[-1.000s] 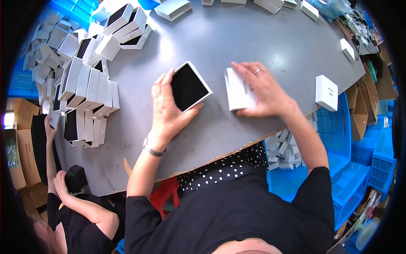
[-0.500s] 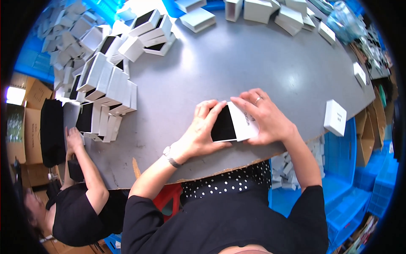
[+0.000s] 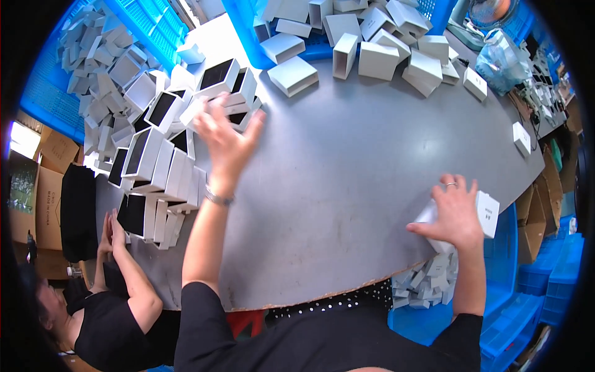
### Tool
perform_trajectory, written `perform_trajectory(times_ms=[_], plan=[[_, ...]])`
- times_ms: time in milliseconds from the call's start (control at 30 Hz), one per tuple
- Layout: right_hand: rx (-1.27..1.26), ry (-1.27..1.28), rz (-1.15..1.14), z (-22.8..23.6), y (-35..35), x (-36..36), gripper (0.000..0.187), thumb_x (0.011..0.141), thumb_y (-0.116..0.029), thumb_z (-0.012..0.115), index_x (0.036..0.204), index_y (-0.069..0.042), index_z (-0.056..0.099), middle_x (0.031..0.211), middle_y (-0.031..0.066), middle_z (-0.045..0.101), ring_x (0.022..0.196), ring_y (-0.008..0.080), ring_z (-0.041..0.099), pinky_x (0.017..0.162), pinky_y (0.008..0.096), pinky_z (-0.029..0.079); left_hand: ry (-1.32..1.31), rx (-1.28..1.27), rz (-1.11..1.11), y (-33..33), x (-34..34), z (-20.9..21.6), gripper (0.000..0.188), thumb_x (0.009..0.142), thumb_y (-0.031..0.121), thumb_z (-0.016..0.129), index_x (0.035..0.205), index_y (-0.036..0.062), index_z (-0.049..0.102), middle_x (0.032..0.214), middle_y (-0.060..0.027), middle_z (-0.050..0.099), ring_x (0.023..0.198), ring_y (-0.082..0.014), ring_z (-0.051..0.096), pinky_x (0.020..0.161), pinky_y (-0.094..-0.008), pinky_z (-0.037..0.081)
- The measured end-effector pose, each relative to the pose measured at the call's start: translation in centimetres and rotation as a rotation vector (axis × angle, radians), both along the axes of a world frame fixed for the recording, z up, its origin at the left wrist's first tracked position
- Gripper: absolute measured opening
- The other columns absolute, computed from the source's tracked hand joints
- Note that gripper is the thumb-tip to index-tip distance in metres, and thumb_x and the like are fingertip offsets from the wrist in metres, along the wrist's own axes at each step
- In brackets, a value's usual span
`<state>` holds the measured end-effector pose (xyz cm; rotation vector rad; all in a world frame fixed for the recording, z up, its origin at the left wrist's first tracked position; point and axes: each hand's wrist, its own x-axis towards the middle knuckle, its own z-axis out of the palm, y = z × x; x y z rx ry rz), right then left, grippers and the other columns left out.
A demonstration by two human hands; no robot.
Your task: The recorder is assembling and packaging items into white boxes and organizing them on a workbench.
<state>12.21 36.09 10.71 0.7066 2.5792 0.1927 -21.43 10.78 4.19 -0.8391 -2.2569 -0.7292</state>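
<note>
My left hand (image 3: pixel 228 139) is stretched toward a cluster of white boxes at the far left, its fingers spread, slightly blurred and holding nothing. Just beyond its fingers are open white boxes with black insides (image 3: pixel 218 74). At the table's right front edge, my right hand (image 3: pixel 455 214) has its thumb and fingers apart over a white box (image 3: pixel 425 217). That box is partly hidden beneath the hand; whether they touch is unclear. Right beside the hand, another white box (image 3: pixel 488 214) with small dark print stands at the edge.
Stacked white boxes (image 3: pixel 155 162) line the grey table's (image 3: pixel 322 186) left side. More white boxes (image 3: pixel 378 61) lie at the back by a blue crate. Below the right edge, a blue bin (image 3: pixel 499 273) adjoins a pile of small white boxes (image 3: pixel 427 282). A co-worker's hands (image 3: pixel 111 232) are at the left.
My hands have parted from the white box they held together at the front middle. The left went forward and left to the cluster; the right moved right to the table edge.
</note>
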Motion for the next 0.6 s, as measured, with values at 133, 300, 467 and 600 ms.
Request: perform_trajectory(times_ms=[133,300,467,600], plan=[[-0.349,0.436,0.349,-2.5,4.4,-9.4,0.080,0.074,-0.039,0.083,0.142,-0.011,0.052,0.151,0.0201,0.044,0.141,0.0396,0.040,0.117,0.0520,0.033,-0.172,0.001,0.320,2.7,-7.5,2.2,0.083,0.075,0.059,0.079,0.137,0.0100,0.056,0.139,-0.0340,0.045,0.138,-0.0483,0.034,0.114,-0.0597,0.030],[-0.237,1.062,0.697,-8.7,3.1,-29.0,0.068,0.083,-0.030,0.079,0.144,-0.019,0.052,0.154,0.0205,0.041,0.148,0.0412,0.032,0.121,0.0473,0.032,-0.034,0.133,0.073,2.6,-7.1,1.1,0.058,0.072,0.034,0.079,0.121,0.0079,0.063,0.133,-0.0286,0.052,0.137,-0.0440,0.039,0.114,-0.0542,0.032],[-0.236,1.076,0.596,-12.9,3.7,-30.9,0.041,0.084,-0.003,0.060,0.121,-0.018,0.069,0.127,0.0106,0.065,0.103,0.0328,0.066,0.093,0.0404,0.055,-0.231,0.149,-0.351,-1.2,3.7,-0.5,0.069,0.061,0.021,0.086,0.124,0.0076,0.059,0.142,-0.0227,0.046,0.136,-0.0404,0.042,0.109,-0.0495,0.039],[-0.499,0.878,0.748,-5.4,4.3,-24.0,0.030,0.076,0.004,0.058,0.101,-0.007,0.070,0.095,0.0111,0.069,0.096,0.0315,0.067,0.084,0.0413,0.055,-0.422,-0.192,-0.223,-5.1,11.1,-1.7,0.080,0.059,0.026,0.090,0.130,0.0109,0.056,0.146,-0.0230,0.039,0.129,-0.0409,0.042,0.108,-0.0517,0.038]])
